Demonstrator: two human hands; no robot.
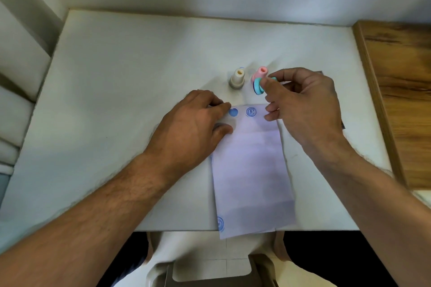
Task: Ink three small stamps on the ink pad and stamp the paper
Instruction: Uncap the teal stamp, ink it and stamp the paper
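Observation:
A pale sheet of paper lies on the white table, its near end hanging over the front edge. Two blue marks show at its top: a heart and a round stamp print; another round print sits at the lower left corner. My left hand presses flat on the paper's upper left. My right hand holds a small teal stamp tilted sideways above the paper's top edge. A beige stamp and a pink stamp stand upright behind the paper.
A dark flat object, perhaps the ink pad, is almost wholly hidden under my right hand. A wooden surface borders the table on the right. White walls close the back and left. A chair and my lap are below the table's front edge.

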